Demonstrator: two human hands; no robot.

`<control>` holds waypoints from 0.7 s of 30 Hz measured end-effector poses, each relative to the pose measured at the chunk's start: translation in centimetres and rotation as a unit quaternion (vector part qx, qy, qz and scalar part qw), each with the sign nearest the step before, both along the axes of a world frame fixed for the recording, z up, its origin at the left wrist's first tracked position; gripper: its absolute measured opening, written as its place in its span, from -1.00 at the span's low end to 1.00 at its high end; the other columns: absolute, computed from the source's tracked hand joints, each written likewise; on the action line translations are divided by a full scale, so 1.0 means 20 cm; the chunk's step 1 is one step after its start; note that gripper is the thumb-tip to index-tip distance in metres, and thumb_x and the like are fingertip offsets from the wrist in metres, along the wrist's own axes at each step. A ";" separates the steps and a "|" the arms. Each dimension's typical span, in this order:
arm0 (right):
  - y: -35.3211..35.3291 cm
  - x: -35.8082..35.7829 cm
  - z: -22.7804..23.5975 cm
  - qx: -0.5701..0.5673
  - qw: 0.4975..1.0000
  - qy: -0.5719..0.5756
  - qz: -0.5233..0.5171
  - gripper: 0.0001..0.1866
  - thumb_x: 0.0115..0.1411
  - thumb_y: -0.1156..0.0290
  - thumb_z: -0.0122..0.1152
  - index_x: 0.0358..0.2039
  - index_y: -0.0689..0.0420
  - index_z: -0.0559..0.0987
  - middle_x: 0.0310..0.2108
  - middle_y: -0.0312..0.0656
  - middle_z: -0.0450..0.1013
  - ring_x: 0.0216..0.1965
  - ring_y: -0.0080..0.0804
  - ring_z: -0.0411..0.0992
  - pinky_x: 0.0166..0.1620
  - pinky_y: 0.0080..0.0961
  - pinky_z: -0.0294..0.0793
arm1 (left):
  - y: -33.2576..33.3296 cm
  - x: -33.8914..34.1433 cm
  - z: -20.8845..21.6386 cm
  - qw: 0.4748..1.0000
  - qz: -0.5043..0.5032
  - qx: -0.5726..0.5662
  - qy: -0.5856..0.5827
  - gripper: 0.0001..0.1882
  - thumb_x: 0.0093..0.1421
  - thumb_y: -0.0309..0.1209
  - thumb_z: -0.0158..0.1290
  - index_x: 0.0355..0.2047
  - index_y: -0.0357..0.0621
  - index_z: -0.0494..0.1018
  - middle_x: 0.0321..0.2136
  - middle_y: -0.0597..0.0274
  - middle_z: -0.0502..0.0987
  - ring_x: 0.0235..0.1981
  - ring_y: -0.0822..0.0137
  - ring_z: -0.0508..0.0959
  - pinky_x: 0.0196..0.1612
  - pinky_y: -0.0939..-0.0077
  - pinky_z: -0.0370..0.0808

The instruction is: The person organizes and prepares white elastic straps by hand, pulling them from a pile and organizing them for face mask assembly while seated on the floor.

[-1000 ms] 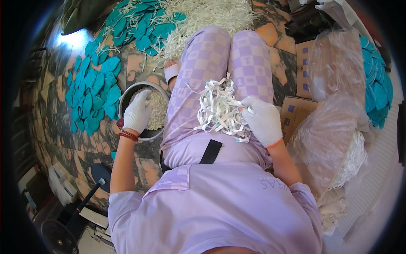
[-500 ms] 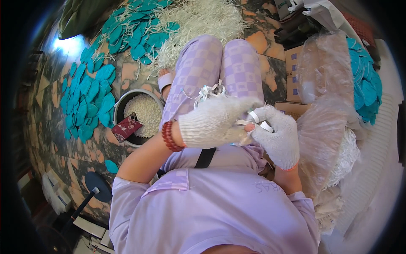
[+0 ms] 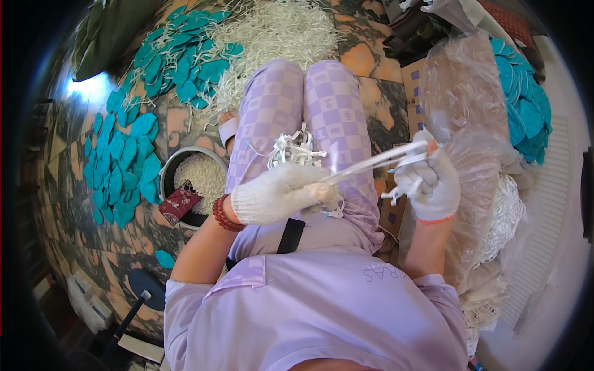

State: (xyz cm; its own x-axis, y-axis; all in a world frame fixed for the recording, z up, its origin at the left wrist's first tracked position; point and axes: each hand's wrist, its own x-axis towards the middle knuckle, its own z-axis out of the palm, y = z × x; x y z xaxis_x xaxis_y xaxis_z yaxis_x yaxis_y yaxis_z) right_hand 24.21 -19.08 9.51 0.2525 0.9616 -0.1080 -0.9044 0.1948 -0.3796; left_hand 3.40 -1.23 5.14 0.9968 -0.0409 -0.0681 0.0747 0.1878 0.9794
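A white strap [image 3: 377,161] is pulled taut between my two gloved hands above my lap. My left hand [image 3: 278,193], in a white knit glove with a red bead bracelet at the wrist, pinches its lower end. Higher and to the right, my right hand [image 3: 436,188] is closed on the other end, with its fingertips bare; short white strap pieces hang beside it. On my thighs, just beyond the left hand, lies a small tangle of white straps [image 3: 294,151], some with bluish tips. A loose strap loop [image 3: 334,211] shows below the left hand.
Teal flat pieces [image 3: 120,164] lie heaped on the marbled floor at left, near a large pile of white strips [image 3: 272,43]. A grey pot [image 3: 166,179] holds white granules and a dark red card [image 3: 179,205]. Clear plastic bags [image 3: 464,99] and cardboard boxes [image 3: 413,93] stand at right.
My hands were close together over my lap. The right hand has moved up and right, drawing the strap out between them; the left hand has shifted left.
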 end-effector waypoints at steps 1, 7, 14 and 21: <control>-0.01 0.01 0.00 -0.144 0.980 -0.126 -0.062 -0.84 0.32 0.36 0.01 -0.27 0.19 0.44 -0.75 -0.50 0.09 -0.80 -0.74 0.01 -0.70 -0.73 0.06 | 0.01 -0.01 0.04 0.994 0.015 -0.097 0.044 -0.58 0.44 -0.13 -0.17 -0.30 -0.22 0.50 -0.66 0.30 0.39 -0.62 0.44 0.37 -0.53 0.49 0.35; -0.04 0.05 -0.03 -0.405 0.802 -0.369 -0.239 -0.68 0.18 0.56 -0.09 -0.06 0.25 0.49 -0.55 -0.33 0.31 -0.63 -0.70 0.22 -0.65 -0.69 0.24 | 0.07 0.00 0.18 0.984 0.024 -0.121 0.130 -0.61 0.41 -0.12 -0.12 -0.22 -0.22 0.49 -0.66 0.41 0.33 -0.68 0.59 0.29 -0.61 0.69 0.22; 0.08 -0.21 0.14 -0.206 0.764 -0.602 -0.107 -0.52 0.01 0.55 0.26 0.01 0.20 0.51 -0.24 -0.16 0.56 -0.42 -0.55 0.45 -0.33 -0.67 0.48 | 0.07 0.01 0.24 0.990 -0.015 -0.042 0.133 -0.58 0.38 -0.09 -0.03 -0.17 -0.23 0.55 -0.59 0.44 0.39 -0.64 0.65 0.30 -0.58 0.73 0.25; 0.08 -0.23 0.06 -0.175 0.667 -0.706 0.159 -0.67 0.09 0.45 0.33 -0.09 0.16 0.59 -0.28 -0.04 0.52 -0.34 -0.33 0.52 -0.27 -0.52 0.49 | 0.06 0.00 0.27 0.986 -0.037 0.100 0.125 -0.71 0.39 -0.21 -0.04 -0.22 -0.17 0.54 -0.58 0.17 0.44 -0.53 0.35 0.43 -0.39 0.44 0.42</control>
State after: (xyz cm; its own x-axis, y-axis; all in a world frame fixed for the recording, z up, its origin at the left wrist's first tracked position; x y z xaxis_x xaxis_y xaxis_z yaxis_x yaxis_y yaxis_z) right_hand 19.56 -17.47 10.72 0.1306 0.9689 -0.2101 0.4298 -0.2463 -0.8687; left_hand 3.43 0.07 10.50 0.9423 -0.0745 -0.3265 0.3258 -0.0215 0.9452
